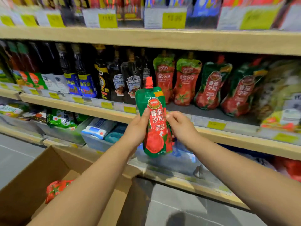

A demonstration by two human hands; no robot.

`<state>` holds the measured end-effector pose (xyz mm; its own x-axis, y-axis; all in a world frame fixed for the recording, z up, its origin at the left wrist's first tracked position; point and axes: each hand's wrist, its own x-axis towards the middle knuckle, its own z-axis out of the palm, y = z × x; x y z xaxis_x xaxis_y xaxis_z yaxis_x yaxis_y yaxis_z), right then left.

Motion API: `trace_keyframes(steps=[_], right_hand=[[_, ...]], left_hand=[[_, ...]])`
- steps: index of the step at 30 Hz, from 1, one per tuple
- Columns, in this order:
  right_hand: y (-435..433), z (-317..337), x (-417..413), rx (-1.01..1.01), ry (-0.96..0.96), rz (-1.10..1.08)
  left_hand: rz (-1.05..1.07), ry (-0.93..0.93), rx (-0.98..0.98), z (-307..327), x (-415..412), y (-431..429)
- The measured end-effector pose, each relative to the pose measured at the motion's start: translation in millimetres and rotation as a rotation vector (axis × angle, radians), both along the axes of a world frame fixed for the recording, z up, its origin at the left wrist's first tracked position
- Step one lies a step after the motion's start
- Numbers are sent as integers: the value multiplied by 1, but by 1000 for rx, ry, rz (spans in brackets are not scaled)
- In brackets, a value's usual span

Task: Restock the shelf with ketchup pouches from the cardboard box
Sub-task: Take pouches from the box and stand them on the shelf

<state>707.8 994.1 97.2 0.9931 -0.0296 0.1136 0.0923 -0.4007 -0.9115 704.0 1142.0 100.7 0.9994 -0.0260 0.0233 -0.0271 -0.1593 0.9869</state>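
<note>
I hold a green and red ketchup pouch (pixel 154 118) with a red cap upright in front of the middle shelf (pixel 114 114). My left hand (pixel 136 129) grips its left side and my right hand (pixel 180 126) its right side. On that shelf, behind and to the right, stand several ketchup pouches (pixel 210 85), with a bare patch of shelf in front of them. The open cardboard box (pixel 40 173) sits at the lower left, and one red pouch (pixel 55 190) lies inside it, partly hidden by my left forearm.
Dark sauce bottles (pixel 104 75) fill the middle shelf to the left of the pouches. Yellow price tags (pixel 215 125) line the shelf edges. Packets and boxes (pixel 97 129) lie on the lower shelf. Grey floor tiles (pixel 179 209) run below the shelving.
</note>
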Motion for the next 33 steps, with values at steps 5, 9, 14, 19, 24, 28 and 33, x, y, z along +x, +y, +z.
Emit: trace_keyframes(steps=[5, 9, 14, 19, 24, 28, 33], right_hand=[[-71, 14, 0, 25, -86, -211], [-113, 28, 6, -8, -89, -286], [-146, 47, 24, -12, -136, -429], [-159, 52, 39, 80, -178, -494], [-171, 35, 32, 63, -134, -478], [-174, 22, 15, -25, -89, -482], [-168, 21, 2, -212, -167, -532]], left_hand=[[-34, -117, 20, 11, 24, -44], [-49, -161, 112, 27, 40, -89], [0, -147, 38, 53, 59, -144], [26, -100, -167, 64, 66, -177], [-2, -94, -29, 40, 68, -182], [39, -217, 320, 18, 66, -171], [26, -314, 432, 9, 59, -172]])
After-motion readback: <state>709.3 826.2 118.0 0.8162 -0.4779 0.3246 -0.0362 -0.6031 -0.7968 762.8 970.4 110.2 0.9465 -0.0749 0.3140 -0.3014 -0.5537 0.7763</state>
